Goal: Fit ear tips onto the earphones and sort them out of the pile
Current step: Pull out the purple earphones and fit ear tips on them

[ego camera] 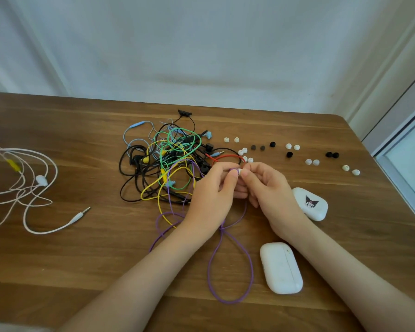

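Nearest me, the purple cable trails down from my hands and lies in a loose loop on the table, just beside a plain white case. I judge the slack is there so the wire doesn't tug while I work. Above it, my left hand pinches the purple earbud between thumb and fingertips to steady it. My right hand pinches a white ear tip against its end, fingers curled tight round it. The two meet right at the edge of the tangled pile, where the far part of this cable runs back in among the other wires. How far the tip is seated I cannot tell, since my fingers cover the joint. Spare ear tips lie in pairs beyond my right hand, near enough to reach. A white set lies well apart on the left, apparently sorted. A second case with a cartoon sticker sits just right of my right wrist.
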The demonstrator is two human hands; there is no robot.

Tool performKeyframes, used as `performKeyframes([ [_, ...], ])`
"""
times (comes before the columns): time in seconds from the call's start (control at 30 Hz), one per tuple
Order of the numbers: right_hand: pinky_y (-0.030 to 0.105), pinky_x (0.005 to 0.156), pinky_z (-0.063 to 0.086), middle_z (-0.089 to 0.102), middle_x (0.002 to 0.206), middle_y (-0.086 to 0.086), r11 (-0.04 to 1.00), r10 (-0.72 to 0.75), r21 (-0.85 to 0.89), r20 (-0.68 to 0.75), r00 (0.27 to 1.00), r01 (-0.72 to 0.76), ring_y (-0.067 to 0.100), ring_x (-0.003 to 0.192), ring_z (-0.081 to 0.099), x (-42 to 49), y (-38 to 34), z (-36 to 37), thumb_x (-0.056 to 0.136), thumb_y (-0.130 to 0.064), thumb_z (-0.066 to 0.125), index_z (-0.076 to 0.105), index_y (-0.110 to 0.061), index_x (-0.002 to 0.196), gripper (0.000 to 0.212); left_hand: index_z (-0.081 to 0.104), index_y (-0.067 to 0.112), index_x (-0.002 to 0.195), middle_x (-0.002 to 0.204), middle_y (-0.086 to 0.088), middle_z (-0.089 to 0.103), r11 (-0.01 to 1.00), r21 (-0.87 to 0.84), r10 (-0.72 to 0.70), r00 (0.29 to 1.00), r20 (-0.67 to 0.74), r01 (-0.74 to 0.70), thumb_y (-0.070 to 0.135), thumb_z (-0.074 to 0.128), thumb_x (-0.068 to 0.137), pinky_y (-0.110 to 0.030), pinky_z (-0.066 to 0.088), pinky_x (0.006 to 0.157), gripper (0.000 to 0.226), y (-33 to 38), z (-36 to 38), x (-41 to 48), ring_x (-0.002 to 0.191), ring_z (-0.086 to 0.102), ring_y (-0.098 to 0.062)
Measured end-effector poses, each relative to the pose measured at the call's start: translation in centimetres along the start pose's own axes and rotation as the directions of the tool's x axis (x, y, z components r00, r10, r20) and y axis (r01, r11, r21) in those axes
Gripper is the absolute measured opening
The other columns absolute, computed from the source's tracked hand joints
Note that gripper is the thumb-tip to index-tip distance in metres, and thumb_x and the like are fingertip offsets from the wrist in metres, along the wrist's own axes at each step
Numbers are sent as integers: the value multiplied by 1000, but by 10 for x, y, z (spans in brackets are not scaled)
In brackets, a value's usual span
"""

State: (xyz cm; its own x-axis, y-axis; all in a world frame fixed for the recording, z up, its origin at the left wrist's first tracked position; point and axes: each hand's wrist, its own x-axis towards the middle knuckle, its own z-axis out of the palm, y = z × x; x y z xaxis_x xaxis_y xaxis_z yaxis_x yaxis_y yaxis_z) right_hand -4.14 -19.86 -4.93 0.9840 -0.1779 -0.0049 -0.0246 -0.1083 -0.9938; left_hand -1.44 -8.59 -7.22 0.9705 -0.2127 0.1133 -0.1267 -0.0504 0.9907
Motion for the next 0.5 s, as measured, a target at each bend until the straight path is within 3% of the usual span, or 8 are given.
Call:
performKeyframes([
  [0.23, 16, 42, 34, 50, 50, -10, 999, 40, 17, -1, 999, -40, 2, 41, 39, 3, 2, -3, 97, -13, 53, 61, -12, 86, 13, 59, 0, 103, 81, -12, 67, 978, -165, -116, 991, 68, 126, 8, 44, 100, -32, 58, 72, 17, 1, -2, 4, 71, 68, -18],
  [0.5, 20, 42, 36, 53, 61, 2, 999, -6, -32, -31, 1000, 5, 6, 43, 41, 3, 6, -4, 95, -18, 57, 62, -16, 89, 8, 57, 3, 104, 81, -11, 67, 981, -165, -88, 993, 79, 100, 8, 44, 100, -29, 57, 71, 15, 1, -3, 3, 71, 68, -16],
])
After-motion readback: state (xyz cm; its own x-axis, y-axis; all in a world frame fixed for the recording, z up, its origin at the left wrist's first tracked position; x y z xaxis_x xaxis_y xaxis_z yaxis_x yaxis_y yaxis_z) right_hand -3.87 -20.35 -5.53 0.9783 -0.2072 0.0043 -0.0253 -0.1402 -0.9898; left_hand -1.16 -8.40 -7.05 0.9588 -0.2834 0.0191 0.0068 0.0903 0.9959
